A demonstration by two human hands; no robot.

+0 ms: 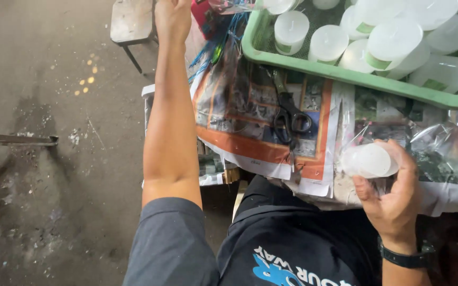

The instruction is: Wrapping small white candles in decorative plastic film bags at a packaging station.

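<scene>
head cam | 1 view | looks steeply down | close over lap

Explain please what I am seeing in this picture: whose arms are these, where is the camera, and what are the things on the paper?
There is no machine here. One camera sits on a person's head and looks down, so the two bare arms are that person's own. The right hand holds a short white candle in clear plastic wrap. The left hand is stretched far forward, toward a bunch of blue strings; what its grip closes on is cut off by the picture's edge. In front lies newspaper with black scissors on it. Behind is a green tray full of similar white candles. On the left you see a concrete floor and a small stool.
</scene>
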